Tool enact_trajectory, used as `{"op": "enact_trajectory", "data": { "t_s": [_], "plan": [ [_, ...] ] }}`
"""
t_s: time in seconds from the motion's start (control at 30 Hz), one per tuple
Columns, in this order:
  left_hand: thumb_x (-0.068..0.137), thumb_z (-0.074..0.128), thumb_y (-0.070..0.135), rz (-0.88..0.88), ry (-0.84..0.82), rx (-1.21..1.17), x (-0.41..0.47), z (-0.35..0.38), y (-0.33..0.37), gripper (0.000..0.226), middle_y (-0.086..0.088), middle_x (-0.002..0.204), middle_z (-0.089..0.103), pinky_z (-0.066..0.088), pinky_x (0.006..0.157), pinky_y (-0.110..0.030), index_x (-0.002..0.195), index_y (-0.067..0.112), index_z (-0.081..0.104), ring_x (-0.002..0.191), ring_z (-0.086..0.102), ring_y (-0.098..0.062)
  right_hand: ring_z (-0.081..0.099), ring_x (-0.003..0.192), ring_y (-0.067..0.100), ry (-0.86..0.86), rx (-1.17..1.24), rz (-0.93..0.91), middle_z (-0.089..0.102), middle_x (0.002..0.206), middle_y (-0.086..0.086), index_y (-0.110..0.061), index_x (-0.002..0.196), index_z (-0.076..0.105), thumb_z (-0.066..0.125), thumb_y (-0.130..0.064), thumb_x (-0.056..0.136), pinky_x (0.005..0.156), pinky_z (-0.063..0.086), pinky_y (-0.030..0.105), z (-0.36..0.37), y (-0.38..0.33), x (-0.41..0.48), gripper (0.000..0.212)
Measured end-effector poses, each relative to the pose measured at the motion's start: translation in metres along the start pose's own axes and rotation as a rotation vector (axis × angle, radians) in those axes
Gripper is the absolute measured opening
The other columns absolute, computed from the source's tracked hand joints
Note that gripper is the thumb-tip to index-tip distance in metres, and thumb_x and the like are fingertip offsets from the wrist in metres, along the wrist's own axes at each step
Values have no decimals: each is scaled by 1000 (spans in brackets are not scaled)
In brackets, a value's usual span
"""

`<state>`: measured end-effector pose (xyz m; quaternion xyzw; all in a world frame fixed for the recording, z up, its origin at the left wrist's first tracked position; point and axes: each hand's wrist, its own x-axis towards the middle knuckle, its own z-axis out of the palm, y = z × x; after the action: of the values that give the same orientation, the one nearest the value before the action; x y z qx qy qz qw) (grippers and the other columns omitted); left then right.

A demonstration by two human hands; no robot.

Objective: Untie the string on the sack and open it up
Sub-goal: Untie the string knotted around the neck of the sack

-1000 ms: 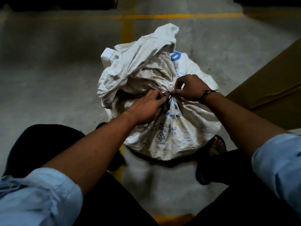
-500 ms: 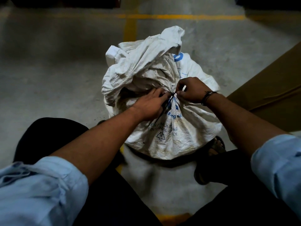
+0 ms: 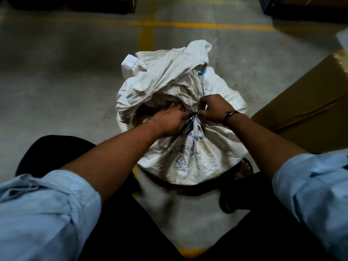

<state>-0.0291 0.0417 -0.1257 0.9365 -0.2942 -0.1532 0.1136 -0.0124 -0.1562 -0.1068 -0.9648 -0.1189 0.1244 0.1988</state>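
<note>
A white woven sack (image 3: pixel 190 153) with blue and black print stands on the concrete floor between my legs. Its neck is gathered and bound by a thin dark string (image 3: pixel 194 114), with the loose top cloth flopped back to the left. My left hand (image 3: pixel 169 121) pinches at the knot from the left. My right hand (image 3: pixel 213 108) pinches it from the right, fingers curled; a dark band circles that wrist. Both sets of fingertips meet at the string, which they mostly hide.
A brown cardboard box (image 3: pixel 308 102) lies close on the right of the sack. Yellow painted lines (image 3: pixel 203 25) cross the grey floor beyond. Dark objects (image 3: pixel 75 4) line the far edge. My sandalled foot (image 3: pixel 243 170) rests by the sack's right base.
The view has tilted so the sack sits lower in frame. Both hands have stayed at the knot, the fingers shifting slightly; the string is still tied.
</note>
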Motion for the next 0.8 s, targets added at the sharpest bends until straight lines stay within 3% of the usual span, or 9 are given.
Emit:
{"op": "enact_trajectory", "data": {
  "t_s": [0.2, 0.37, 0.53, 0.63, 0.73, 0.8],
  "plan": [
    [97, 47, 53, -40, 54, -106, 1, -2, 1, 40, -18, 119, 58, 38, 94, -35, 128, 36, 63, 117, 50, -37, 65, 83, 29, -7, -77, 4, 71, 82, 8, -15, 78, 68, 72, -32, 76, 76, 53, 41, 2, -3, 5, 18],
    [90, 63, 37, -68, 176, -189, 0, -1, 5, 28, -7, 104, 73, 44, 75, -26, 117, 35, 71, 99, 66, -25, 65, 82, 29, 7, -71, -15, 71, 81, 9, -15, 77, 69, 71, -31, 77, 76, 53, 41, 0, -3, 5, 16],
    [81, 63, 25, -198, 138, -226, 5, 2, 8, 20, -4, 76, 73, 45, 57, -25, 96, 21, 76, 72, 70, -20, 64, 80, 27, 15, -51, -21, 71, 81, 8, -16, 76, 69, 73, -31, 77, 75, 53, 39, 1, 0, 5, 16],
    [77, 63, 32, -237, 176, -256, 9, 7, 8, 23, -3, 67, 70, 48, 57, -26, 92, 19, 77, 68, 69, -19, 65, 80, 26, 24, -40, -17, 71, 79, 7, -16, 75, 68, 72, -30, 76, 74, 53, 38, 1, 1, 7, 14],
    [77, 65, 56, -247, 261, -298, 11, 10, 10, 34, -1, 74, 74, 54, 61, -29, 96, 32, 78, 72, 70, -13, 64, 80, 25, 38, -22, -4, 71, 80, 6, -18, 73, 67, 73, -28, 75, 76, 52, 37, 0, 1, 10, 12],
    [76, 68, 54, -297, 304, -341, 11, 7, 13, 30, 1, 84, 76, 56, 66, -31, 100, 38, 76, 80, 71, -13, 64, 81, 25, 43, -2, 2, 71, 80, 5, -20, 72, 66, 73, -28, 75, 76, 52, 37, -1, 0, 11, 11]
  ]
}}
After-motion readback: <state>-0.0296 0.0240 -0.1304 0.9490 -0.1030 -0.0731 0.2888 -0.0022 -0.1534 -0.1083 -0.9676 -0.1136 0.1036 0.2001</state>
